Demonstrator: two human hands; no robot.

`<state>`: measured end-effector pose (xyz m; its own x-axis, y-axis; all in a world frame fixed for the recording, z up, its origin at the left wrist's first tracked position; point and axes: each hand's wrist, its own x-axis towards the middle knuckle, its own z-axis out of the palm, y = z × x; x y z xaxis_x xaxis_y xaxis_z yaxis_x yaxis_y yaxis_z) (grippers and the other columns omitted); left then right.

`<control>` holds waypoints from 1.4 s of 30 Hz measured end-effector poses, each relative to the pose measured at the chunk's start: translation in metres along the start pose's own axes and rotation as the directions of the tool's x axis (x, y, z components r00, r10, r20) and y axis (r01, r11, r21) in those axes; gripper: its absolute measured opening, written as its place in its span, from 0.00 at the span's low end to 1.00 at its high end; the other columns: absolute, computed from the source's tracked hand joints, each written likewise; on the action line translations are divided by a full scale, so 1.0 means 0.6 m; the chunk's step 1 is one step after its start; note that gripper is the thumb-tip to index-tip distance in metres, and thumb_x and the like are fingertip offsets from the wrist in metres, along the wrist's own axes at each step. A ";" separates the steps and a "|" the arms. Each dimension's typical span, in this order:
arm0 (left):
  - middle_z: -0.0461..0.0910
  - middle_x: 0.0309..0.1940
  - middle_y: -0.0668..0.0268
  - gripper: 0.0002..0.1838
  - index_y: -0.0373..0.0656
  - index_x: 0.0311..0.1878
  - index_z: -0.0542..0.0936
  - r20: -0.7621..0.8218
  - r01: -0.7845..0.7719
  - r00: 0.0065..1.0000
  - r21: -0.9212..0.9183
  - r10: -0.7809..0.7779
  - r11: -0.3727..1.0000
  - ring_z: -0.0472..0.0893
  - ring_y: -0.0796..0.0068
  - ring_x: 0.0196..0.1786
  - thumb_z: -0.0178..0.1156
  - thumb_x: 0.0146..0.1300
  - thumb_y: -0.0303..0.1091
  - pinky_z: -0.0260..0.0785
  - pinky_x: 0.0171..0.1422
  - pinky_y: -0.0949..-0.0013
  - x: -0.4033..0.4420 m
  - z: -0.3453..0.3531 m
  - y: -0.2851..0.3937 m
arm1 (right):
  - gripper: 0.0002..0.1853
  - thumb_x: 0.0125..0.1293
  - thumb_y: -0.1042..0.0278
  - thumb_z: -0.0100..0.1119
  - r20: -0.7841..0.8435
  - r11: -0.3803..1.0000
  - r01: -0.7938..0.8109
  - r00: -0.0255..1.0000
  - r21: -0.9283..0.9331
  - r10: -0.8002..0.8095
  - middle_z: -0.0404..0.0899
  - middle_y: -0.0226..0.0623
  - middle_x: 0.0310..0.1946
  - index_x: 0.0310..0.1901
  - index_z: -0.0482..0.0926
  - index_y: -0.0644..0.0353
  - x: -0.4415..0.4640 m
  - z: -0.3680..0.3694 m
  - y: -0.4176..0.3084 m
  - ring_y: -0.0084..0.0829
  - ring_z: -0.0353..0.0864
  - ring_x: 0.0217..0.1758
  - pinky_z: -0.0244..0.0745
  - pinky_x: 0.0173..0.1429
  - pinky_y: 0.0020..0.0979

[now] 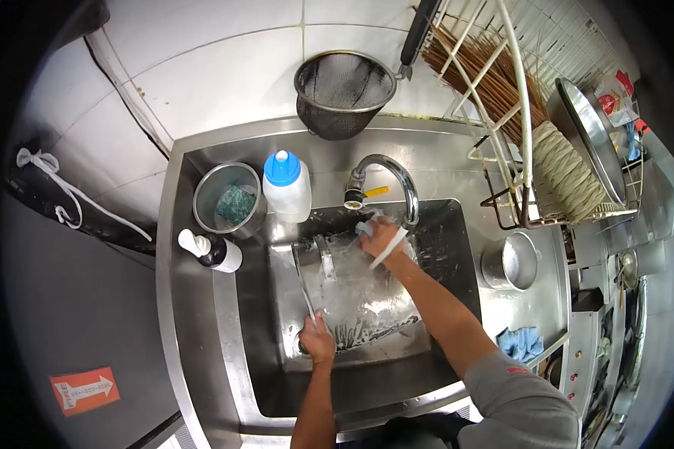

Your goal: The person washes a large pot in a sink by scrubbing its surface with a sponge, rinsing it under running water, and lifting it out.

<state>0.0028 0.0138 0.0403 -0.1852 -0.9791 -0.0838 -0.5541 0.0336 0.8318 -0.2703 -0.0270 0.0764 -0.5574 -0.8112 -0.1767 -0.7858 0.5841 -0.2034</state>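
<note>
A flat metal piece (374, 299) with a bracket near its upper left lies tilted in the steel sink (277, 400), wet and streaked. My left hand (317, 340) is closed round its near left edge. Over its far right part, just below the curved faucet (410, 196), my right hand (380, 238) has its fingers round a pale, crumpled cloth (365, 227). A white band (389, 249) crosses my right wrist.
Left of the faucet stand a blue-capped bottle (287, 196), a pot with a green scourer (237, 203) and a pump bottle (221, 253). A strainer (343, 93) hangs behind. At right are a metal cup (510, 262), a blue cloth (520, 343) and a wire rack (526, 142).
</note>
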 end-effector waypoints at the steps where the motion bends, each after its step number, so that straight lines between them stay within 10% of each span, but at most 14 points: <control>1: 0.74 0.20 0.48 0.18 0.32 0.36 0.78 -0.022 -0.021 1.000 -0.063 0.019 0.998 0.69 0.60 0.24 0.54 0.73 0.40 0.64 0.33 0.57 0.002 0.000 0.002 | 0.16 0.59 0.54 0.60 0.139 0.998 -0.049 0.989 -0.046 0.055 0.77 0.44 0.54 0.39 0.83 0.57 -0.012 -0.020 -0.027 0.45 0.76 0.57 0.72 0.59 0.46; 2: 0.74 0.20 0.48 0.18 0.32 0.36 0.78 -0.013 -0.030 1.000 -0.063 0.029 0.998 0.69 0.60 0.24 0.54 0.73 0.40 0.64 0.33 0.57 0.004 0.001 -0.002 | 0.15 0.59 0.54 0.60 0.275 0.991 -0.082 0.955 -0.103 0.108 0.77 0.44 0.54 0.39 0.83 0.57 -0.025 -0.039 -0.055 0.46 0.77 0.57 0.73 0.59 0.45; 4: 0.74 0.21 0.48 0.18 0.32 0.36 0.77 -0.022 -0.010 1.000 -0.149 0.007 0.989 0.69 0.58 0.25 0.53 0.74 0.40 0.64 0.33 0.57 0.003 0.011 -0.011 | 0.15 0.59 0.57 0.60 -0.446 0.899 0.425 0.828 0.104 -0.340 0.77 0.46 0.54 0.43 0.84 0.56 -0.107 0.037 -0.075 0.50 0.82 0.48 0.78 0.52 0.45; 7: 0.74 0.21 0.50 0.18 0.32 0.35 0.77 0.020 0.014 1.000 0.030 -0.015 0.999 0.69 0.61 0.24 0.52 0.75 0.40 0.63 0.33 0.59 0.003 0.004 -0.011 | 0.22 0.60 0.55 0.58 -0.542 0.886 0.464 0.742 -0.008 -0.394 0.75 0.47 0.58 0.53 0.82 0.57 -0.171 0.018 0.030 0.47 0.79 0.56 0.73 0.63 0.45; 9: 0.73 0.20 0.52 0.19 0.32 0.35 0.76 0.014 0.009 1.000 0.028 -0.009 1.000 0.69 0.64 0.24 0.52 0.75 0.40 0.63 0.32 0.59 0.008 0.006 -0.009 | 0.22 0.58 0.58 0.61 -0.373 0.936 0.049 0.923 0.348 0.090 0.76 0.46 0.54 0.54 0.81 0.57 -0.142 -0.006 0.100 0.50 0.76 0.59 0.67 0.67 0.50; 12: 0.72 0.19 0.54 0.19 0.32 0.35 0.76 0.020 0.009 1.000 -0.034 -0.008 0.999 0.67 0.66 0.24 0.51 0.75 0.40 0.63 0.32 0.59 -0.005 0.006 -0.014 | 0.25 0.57 0.59 0.61 -0.179 0.806 -0.313 0.874 0.503 0.451 0.75 0.44 0.54 0.58 0.77 0.54 -0.060 0.039 0.146 0.53 0.70 0.63 0.58 0.73 0.50; 15: 0.71 0.19 0.55 0.19 0.32 0.35 0.75 0.018 0.029 0.999 -0.122 -0.027 0.992 0.66 0.67 0.25 0.51 0.75 0.40 0.63 0.32 0.59 0.007 0.002 0.002 | 0.27 0.59 0.58 0.59 -0.512 0.960 0.140 0.859 0.244 0.005 0.70 0.47 0.61 0.61 0.75 0.53 -0.144 0.057 0.069 0.56 0.65 0.68 0.56 0.73 0.55; 19: 0.69 0.19 0.56 0.19 0.31 0.35 0.74 0.022 -0.035 0.999 -0.033 0.036 0.999 0.65 0.67 0.25 0.48 0.76 0.39 0.62 0.32 0.60 0.000 0.005 -0.022 | 0.24 0.61 0.56 0.59 -0.238 0.925 0.346 0.922 0.156 -0.305 0.68 0.47 0.64 0.59 0.77 0.53 -0.289 0.041 -0.109 0.54 0.56 0.73 0.51 0.70 0.68; 21: 0.67 0.18 0.56 0.20 0.32 0.32 0.72 -0.032 -0.100 0.995 -0.120 0.097 0.988 0.64 0.67 0.25 0.44 0.77 0.39 0.60 0.31 0.59 0.001 0.012 -0.057 | 0.23 0.61 0.56 0.59 -0.312 0.881 0.419 0.886 0.222 -0.342 0.69 0.45 0.63 0.57 0.78 0.53 -0.265 0.047 -0.155 0.54 0.56 0.73 0.50 0.70 0.68; 23: 0.69 0.20 0.47 0.15 0.35 0.31 0.72 -0.022 -0.089 0.996 -0.132 0.087 0.987 0.69 0.46 0.24 0.47 0.72 0.36 0.63 0.32 0.54 -0.007 0.009 -0.058 | 0.21 0.61 0.55 0.59 -0.367 0.836 0.477 0.854 0.272 -0.368 0.69 0.44 0.62 0.55 0.79 0.53 -0.211 0.045 -0.182 0.54 0.55 0.73 0.49 0.71 0.68; 25: 0.67 0.21 0.48 0.16 0.35 0.30 0.69 -0.007 -0.089 0.996 -0.061 0.089 0.994 0.68 0.51 0.25 0.46 0.72 0.35 0.62 0.32 0.55 -0.011 0.010 -0.059 | 0.18 0.60 0.58 0.62 -0.302 0.857 0.490 0.850 0.158 -0.431 0.70 0.40 0.62 0.52 0.81 0.48 -0.120 0.035 -0.183 0.51 0.55 0.76 0.50 0.73 0.63; 27: 0.69 0.22 0.50 0.16 0.33 0.31 0.69 0.018 0.135 0.990 -0.381 -0.138 0.915 0.67 0.54 0.27 0.45 0.73 0.35 0.62 0.33 0.55 -0.012 0.016 -0.068 | 0.19 0.58 0.59 0.64 -0.368 0.834 0.528 0.816 0.160 -0.446 0.70 0.39 0.63 0.53 0.81 0.48 -0.149 0.053 -0.174 0.49 0.55 0.76 0.50 0.74 0.62; 32: 0.68 0.20 0.50 0.18 0.33 0.31 0.70 0.010 -0.073 0.997 -0.176 0.076 0.982 0.65 0.54 0.25 0.43 0.75 0.37 0.60 0.32 0.54 0.001 0.004 -0.056 | 0.27 0.54 0.64 0.65 -0.176 0.763 0.641 0.764 0.088 -0.621 0.66 0.33 0.66 0.59 0.77 0.44 -0.330 0.062 -0.088 0.47 0.60 0.72 0.56 0.71 0.59; 42: 0.63 0.15 0.57 0.22 0.34 0.25 0.67 -0.103 -0.105 0.990 -0.097 0.095 0.990 0.62 0.62 0.21 0.42 0.76 0.37 0.56 0.28 0.57 -0.020 0.011 -0.040 | 0.16 0.60 0.61 0.64 -0.406 0.859 0.332 0.899 0.390 -0.163 0.73 0.41 0.57 0.51 0.82 0.47 0.005 0.062 -0.130 0.50 0.71 0.57 0.69 0.55 0.50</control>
<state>0.0130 0.0260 0.0180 -0.1525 -0.9869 0.0524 -0.4501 0.1166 0.8853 -0.2008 -0.0738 0.0560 -0.4817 -0.8353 0.2650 -0.7552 0.2423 -0.6090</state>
